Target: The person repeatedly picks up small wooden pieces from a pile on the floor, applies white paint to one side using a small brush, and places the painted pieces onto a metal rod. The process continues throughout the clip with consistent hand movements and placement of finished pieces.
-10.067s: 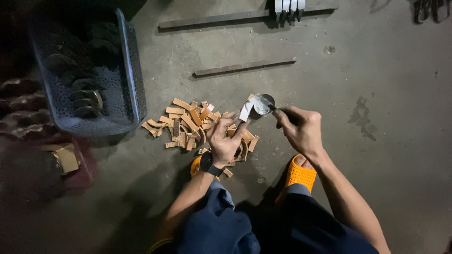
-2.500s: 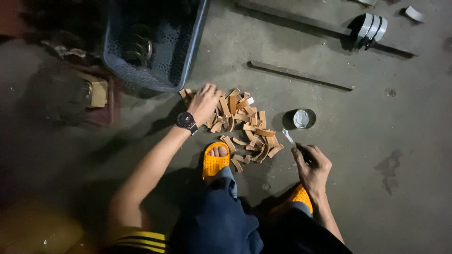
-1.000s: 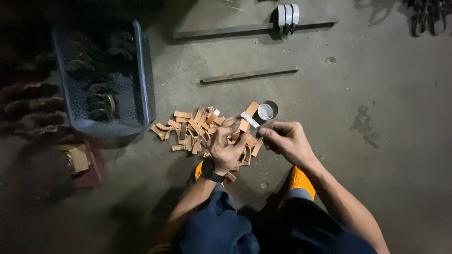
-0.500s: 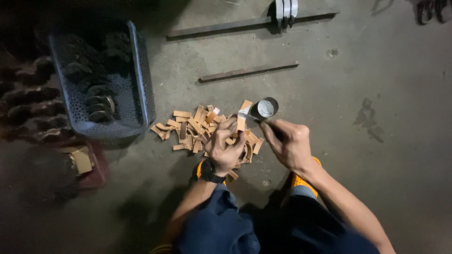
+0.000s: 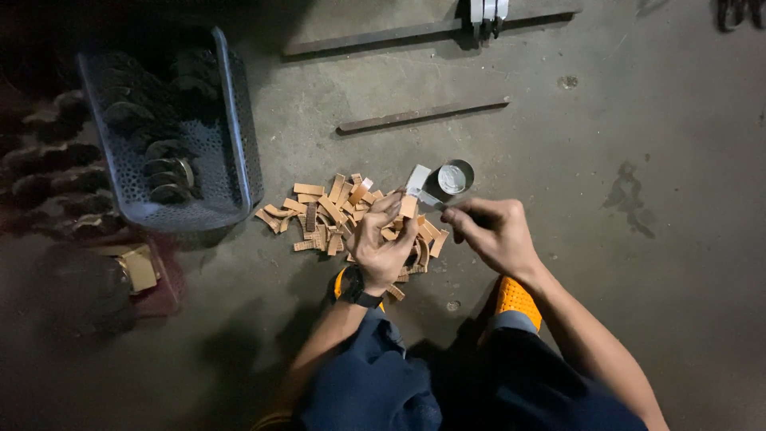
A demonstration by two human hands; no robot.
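- Tan strip (image 5: 408, 206) — a short, flat, light-brown piece — sits upright in the left hand (image 5: 381, 247), pinched between thumb and fingers just above the heap; its top end looks pale, almost white
- Left hand's grip is clamped on that strip, fingers curled in; a dark wristwatch (image 5: 361, 289) circles the wrist
- Right hand (image 5: 493, 231) lies just beside the left, its grip closed around a thin dark tool (image 5: 435, 205) whose tip reaches toward the strip; whether the tip touches it I cannot tell
- Pile of tan strips (image 5: 335, 215) spreads on the concrete floor (image 5: 638, 263) under and to the left of the hands; the pieces lie crossed over one another, some flat, some curved
- Small round tin (image 5: 453, 177), open and shiny inside, stands on the floor just beyond the hands, near the far edge of the pile
- Perforated grey plastic basket (image 5: 239, 136) stands to the left of the pile, well apart from the hands; dark curved parts lie inside it
- Two long dark bars — one (image 5: 423, 116) near, one (image 5: 399, 36) farther — lie on the floor beyond the tin
- Orange sandals (image 5: 517, 299) show beneath the hands, the person squatting in dark blue trousers (image 5: 447, 383)
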